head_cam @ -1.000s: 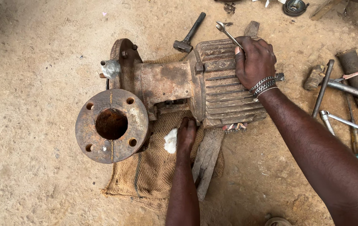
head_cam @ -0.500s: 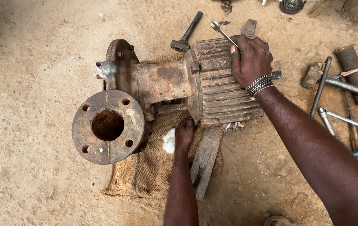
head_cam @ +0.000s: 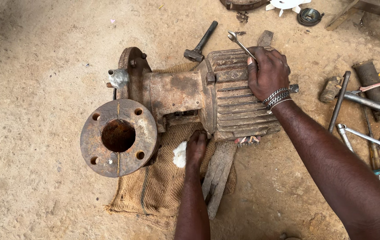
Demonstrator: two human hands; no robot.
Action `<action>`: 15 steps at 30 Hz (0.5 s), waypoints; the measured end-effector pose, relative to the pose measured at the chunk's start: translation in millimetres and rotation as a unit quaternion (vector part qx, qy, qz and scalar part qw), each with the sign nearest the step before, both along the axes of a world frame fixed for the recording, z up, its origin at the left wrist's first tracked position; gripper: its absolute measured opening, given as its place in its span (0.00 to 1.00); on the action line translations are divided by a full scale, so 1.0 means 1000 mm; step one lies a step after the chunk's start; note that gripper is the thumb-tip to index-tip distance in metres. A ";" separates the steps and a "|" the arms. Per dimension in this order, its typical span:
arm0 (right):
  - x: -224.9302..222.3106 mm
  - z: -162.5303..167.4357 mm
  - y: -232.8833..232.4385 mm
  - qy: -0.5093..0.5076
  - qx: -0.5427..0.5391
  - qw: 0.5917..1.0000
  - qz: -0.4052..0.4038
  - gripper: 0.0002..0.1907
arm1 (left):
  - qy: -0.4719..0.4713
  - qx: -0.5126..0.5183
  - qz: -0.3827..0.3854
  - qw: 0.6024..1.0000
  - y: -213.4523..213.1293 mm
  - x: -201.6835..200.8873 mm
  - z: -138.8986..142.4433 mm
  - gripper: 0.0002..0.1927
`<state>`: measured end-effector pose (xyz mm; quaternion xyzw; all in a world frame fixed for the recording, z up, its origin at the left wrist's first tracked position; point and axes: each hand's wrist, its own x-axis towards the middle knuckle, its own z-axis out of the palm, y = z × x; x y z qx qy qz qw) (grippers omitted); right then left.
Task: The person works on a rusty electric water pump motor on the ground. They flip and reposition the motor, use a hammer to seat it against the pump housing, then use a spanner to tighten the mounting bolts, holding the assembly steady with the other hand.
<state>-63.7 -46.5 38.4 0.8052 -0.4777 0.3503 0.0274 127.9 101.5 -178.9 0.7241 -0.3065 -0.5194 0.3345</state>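
A rusty cast-iron pump with a ribbed motor housing (head_cam: 238,102) lies on its side on a brown burlap sack (head_cam: 154,191) spread over the sandy ground (head_cam: 34,89), its round, four-holed flange (head_cam: 119,138) facing up toward the camera. The person's right hand (head_cam: 267,73), a metal chain bracelet (head_cam: 275,97) at the wrist, rests flat on top of the ribbed housing, fingers curled around the shank of a silver open-ended spanner (head_cam: 239,43) whose head juts out past the knuckles. The left hand (head_cam: 196,149) reaches under the pump where the body meets the motor, fingertips tucked against the metal; whether they pinch anything cannot be told. A white scrap of cloth (head_cam: 180,154) lies on the sack just beside that hand, and a weathered wooden plank (head_cam: 218,175) sits under the motor. A black-handled hammer (head_cam: 201,42) lies behind the pump. Spanners and steel rods (head_cam: 363,133) are scattered on the ground to the right.
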 end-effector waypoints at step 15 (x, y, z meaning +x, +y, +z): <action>0.000 -0.002 -0.001 -0.003 0.006 1.000 -0.010 0.09 | -0.029 0.020 -0.019 0.999 -0.001 -0.001 -0.011 0.32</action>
